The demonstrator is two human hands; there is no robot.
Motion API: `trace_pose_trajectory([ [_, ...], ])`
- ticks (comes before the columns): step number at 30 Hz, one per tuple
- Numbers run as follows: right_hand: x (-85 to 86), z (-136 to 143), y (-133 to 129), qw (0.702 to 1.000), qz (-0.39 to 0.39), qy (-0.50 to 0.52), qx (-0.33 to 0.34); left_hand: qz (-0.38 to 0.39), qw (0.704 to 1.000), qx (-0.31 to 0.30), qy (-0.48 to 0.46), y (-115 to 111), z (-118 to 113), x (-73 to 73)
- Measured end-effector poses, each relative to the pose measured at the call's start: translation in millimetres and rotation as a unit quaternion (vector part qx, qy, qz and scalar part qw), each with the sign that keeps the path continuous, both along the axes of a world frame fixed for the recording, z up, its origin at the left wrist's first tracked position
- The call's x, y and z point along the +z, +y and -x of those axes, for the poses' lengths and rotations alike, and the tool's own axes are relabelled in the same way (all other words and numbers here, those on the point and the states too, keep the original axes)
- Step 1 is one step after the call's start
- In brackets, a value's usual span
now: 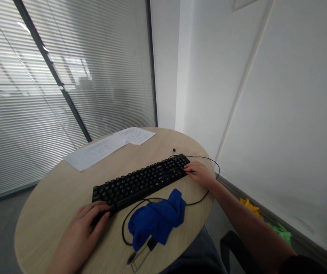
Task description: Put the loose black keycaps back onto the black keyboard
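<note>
A black keyboard lies slantwise on the round wooden table. My left hand is closed on its near left corner, thumb in front and fingers over the edge. At the other end, my right hand grips the right edge between thumb and fingers. In front of the keyboard lies a crumpled blue cloth, with the black cable looping around and across it. Beside the cloth's near edge is a thin wire tool with dark parts; its exact kind is unclear.
A small black piece, perhaps a keycap, sits behind the keyboard. Printed paper sheets lie at the table's far left. White walls and a blind-covered glass partition stand behind. Yellow and green cloths are low at the right.
</note>
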State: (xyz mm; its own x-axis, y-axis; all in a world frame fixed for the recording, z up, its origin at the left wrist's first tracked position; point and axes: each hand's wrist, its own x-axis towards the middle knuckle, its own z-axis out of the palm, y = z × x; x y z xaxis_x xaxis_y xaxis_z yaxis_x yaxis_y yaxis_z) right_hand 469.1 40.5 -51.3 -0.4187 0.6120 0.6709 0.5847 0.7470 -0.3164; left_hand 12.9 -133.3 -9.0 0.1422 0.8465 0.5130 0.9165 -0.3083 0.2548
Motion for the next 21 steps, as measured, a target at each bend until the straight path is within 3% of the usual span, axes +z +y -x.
trace_pose_trajectory([
  [9,-6.5,-3.1,4.1,1.000,0.012,-0.003,0.003,0.017,1.000,0.007,-0.011,-1.7,-1.5,1.5],
  [17,1.4,-3.4,-3.9,0.998,-0.045,-0.041,-0.010,0.016,1.000,0.012,-0.012,-2.3,-2.7,1.8],
  [21,0.4,-5.2,-2.8,0.998,-0.030,-0.045,-0.014,0.018,1.000,0.013,-0.010,-2.2,-4.7,3.1],
])
